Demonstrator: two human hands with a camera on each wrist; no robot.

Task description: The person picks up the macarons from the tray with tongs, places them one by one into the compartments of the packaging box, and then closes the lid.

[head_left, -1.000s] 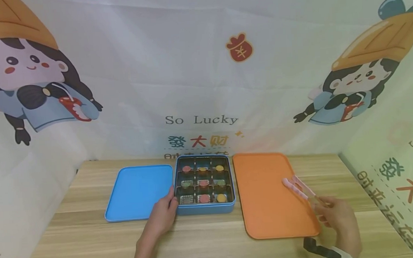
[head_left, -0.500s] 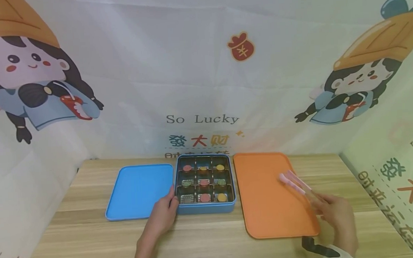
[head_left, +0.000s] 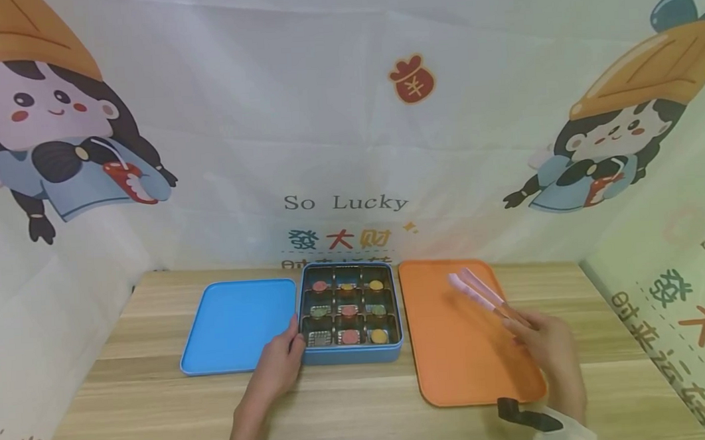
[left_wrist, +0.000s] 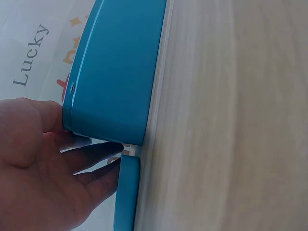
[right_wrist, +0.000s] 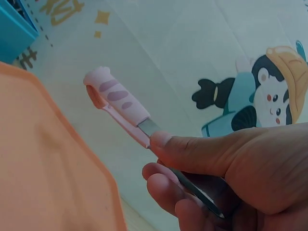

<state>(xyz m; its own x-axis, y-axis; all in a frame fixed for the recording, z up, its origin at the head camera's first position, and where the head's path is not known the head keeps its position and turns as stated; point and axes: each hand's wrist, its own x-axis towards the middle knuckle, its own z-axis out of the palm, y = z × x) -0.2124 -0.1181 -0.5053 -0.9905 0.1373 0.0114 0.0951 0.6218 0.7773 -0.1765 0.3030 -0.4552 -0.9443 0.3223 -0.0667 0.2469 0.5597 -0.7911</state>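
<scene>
A blue tin box (head_left: 352, 357) stands on the table, its dark divided insert holding small round pieces in pink, yellow and green. The front-left compartment (head_left: 319, 339) shows no piece. My left hand (head_left: 281, 364) rests at the box's front-left corner. In the left wrist view its fingers (left_wrist: 91, 156) lie fairly straight along the box's side, with the thumb at the rim. My right hand (head_left: 547, 343) grips a pair of tongs (head_left: 479, 294) with pink paw-like tips, pointing back and left above the orange tray (head_left: 456, 374). The tips are spread apart in the head view.
A blue lid (head_left: 238, 329) lies flat to the left of the box, close to my left fingers. The orange tray sits right of the box with a narrow gap between. A printed cloth (head_left: 348, 134) hangs behind and at both sides of the wooden table (head_left: 362, 412).
My right hand has moved left and away from me with the tongs, so their tips are farther over the tray. My left hand and the box have stayed in place.
</scene>
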